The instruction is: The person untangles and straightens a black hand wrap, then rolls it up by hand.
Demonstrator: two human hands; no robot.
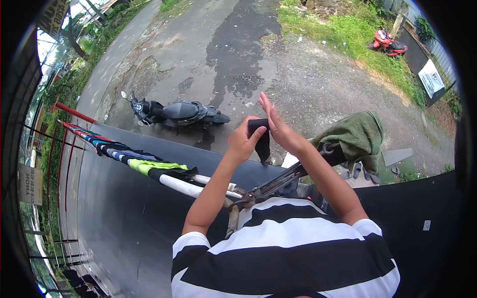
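My left hand (244, 139) holds a small black cloth (260, 126) between its thumb and fingers, and part of the cloth hangs below. Beside it, my right hand (276, 123) is raised with its fingers stretched out, its palm side against the cloth's right edge. Both hands are in front of my chest, above a metal bar (278, 183). A green towel (352, 136) is draped over the bar's far end, right of my right hand.
Cloths in several colours hang along a long pole (181, 186) running to the left. A black motorcycle (184, 113) stands on the paved ground beyond. At the upper right is a red motorcycle (388, 44). Sandals (357, 170) lie below the towel.
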